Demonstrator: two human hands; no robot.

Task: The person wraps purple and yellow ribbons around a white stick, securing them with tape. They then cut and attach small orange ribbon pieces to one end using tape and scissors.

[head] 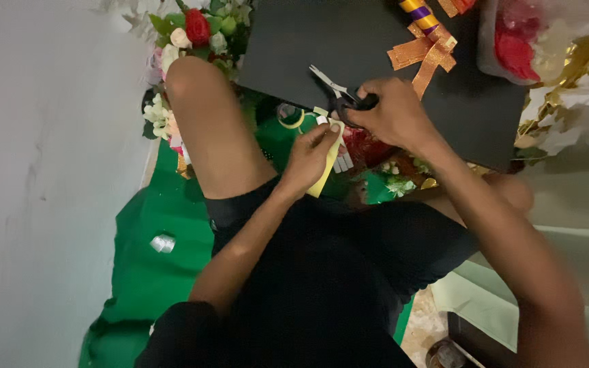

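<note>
The yellow paper strip (327,163) hangs over the person's lap, just below the near edge of the black board (376,61), and the left hand (308,158) pinches it near the top, thumb and fingers closed on the paper. Right beside it, the right hand (393,112) grips the scissors (339,95), fingers through the dark handles; the silver blades point up and left, parted, lying over the board's edge. The two hands sit almost touching. Out from there, the board carries orange glitter ribbon (425,53) and a rod wrapped in gold and purple (419,13) at its far side. Artificial flowers (195,31), red, white and green, cluster beyond the raised knee (192,82). Green cloth (151,266) spreads on the floor to the left, with a small silver scrap (163,242) lying on it.
</note>
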